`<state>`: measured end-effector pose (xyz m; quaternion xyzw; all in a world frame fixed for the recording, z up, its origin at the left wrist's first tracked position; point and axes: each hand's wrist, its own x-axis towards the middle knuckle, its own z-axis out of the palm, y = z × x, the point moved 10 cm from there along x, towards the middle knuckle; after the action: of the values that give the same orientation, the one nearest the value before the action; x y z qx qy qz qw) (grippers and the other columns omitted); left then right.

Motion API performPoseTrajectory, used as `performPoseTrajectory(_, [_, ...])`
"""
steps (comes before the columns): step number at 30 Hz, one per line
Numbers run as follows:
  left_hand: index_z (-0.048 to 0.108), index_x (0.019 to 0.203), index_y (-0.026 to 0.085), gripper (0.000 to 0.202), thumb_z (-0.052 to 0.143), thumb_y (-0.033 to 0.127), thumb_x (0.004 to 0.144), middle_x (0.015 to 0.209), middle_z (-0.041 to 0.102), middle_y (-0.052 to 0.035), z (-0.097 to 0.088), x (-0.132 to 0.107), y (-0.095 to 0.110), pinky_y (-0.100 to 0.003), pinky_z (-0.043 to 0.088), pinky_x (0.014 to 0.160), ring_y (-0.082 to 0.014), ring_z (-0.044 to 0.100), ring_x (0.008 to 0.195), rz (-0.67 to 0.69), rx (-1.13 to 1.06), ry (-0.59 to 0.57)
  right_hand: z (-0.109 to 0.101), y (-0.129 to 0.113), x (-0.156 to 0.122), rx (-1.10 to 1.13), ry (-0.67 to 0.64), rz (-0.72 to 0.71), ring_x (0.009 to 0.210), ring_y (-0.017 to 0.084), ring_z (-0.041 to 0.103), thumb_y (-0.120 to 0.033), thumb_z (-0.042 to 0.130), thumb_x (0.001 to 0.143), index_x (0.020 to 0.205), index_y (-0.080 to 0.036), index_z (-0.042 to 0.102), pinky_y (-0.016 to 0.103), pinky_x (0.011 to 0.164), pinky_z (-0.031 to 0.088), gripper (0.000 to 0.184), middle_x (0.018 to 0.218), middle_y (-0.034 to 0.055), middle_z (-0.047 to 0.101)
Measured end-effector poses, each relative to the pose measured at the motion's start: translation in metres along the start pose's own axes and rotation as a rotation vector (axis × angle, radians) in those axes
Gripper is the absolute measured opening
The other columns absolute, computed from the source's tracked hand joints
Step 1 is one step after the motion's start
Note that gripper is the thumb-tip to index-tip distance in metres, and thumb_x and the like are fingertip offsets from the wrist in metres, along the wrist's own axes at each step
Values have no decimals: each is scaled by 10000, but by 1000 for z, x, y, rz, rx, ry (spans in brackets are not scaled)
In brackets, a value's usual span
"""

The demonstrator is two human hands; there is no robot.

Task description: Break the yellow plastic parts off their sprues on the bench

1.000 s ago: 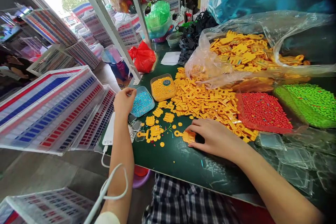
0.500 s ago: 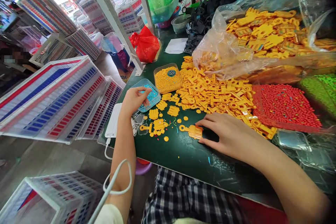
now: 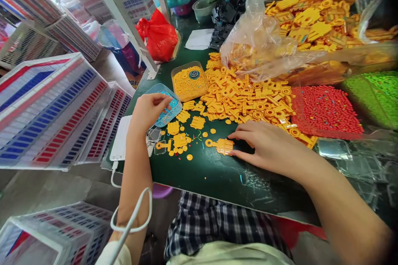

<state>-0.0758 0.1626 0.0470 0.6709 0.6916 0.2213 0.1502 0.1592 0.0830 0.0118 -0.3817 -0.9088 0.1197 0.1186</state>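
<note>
Dark green surface [image 3: 214, 178] runs through the middle of the frame, and it's packed. A big heap of yellow plastic pieces [image 3: 248, 99] sits center, with more of them spilling from a clear bag [image 3: 264, 41] at the upper right. Red beads [image 3: 325, 109] and green beads [image 3: 376, 93] sit on the right side, and red-white-blue baskets [image 3: 52, 112] are stacked along the left.

Your left hand [image 3: 148, 109] is center-left, fingers curled and pinched together right over the tray of blue beads [image 3: 168, 107]; can't tell if you've actually got a bead in there. Just above that tray is a tub of yellow beads [image 3: 189, 83].

Your right hand [image 3: 267, 145] lies flat and open on the surface right of center, fingertips touching a flat yellow piece [image 3: 222, 145] just left of them. A few loose yellow bits [image 3: 178, 140] are scattered between your two hands. A white cable [image 3: 132, 215] loops around your left forearm at the lower left.
</note>
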Motion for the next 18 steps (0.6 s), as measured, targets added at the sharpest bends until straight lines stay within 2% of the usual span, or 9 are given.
performPoseTrajectory(5, [749, 828, 181, 249, 597, 376, 805, 676, 730, -13, 17, 4, -8, -276, 484, 673, -173, 656, 654, -42, -3, -116, 1, 2, 1, -2, -29, 36, 859, 239, 644, -354, 601, 892, 1004, -190, 715, 367, 754, 460, 229, 929, 61, 715])
performPoseTrajectory(9, [768, 824, 199, 213, 653, 369, 764, 771, 754, -21, 23, 7, -19, -298, 499, 723, -208, 679, 757, -58, 18, -160, 1, 3, -1, -24, -15, 50, 858, 245, 644, -359, 587, 896, 1014, -188, 715, 374, 751, 457, 244, 944, 69, 714])
performPoseTrajectory(18, [772, 957, 209, 225, 626, 289, 806, 867, 747, -46, 17, 10, -14, -322, 501, 766, -218, 651, 782, 19, 165, -35, 2, 2, -2, -41, -6, 41, 845, 242, 648, -359, 577, 891, 979, -196, 719, 358, 740, 456, 233, 920, 75, 718])
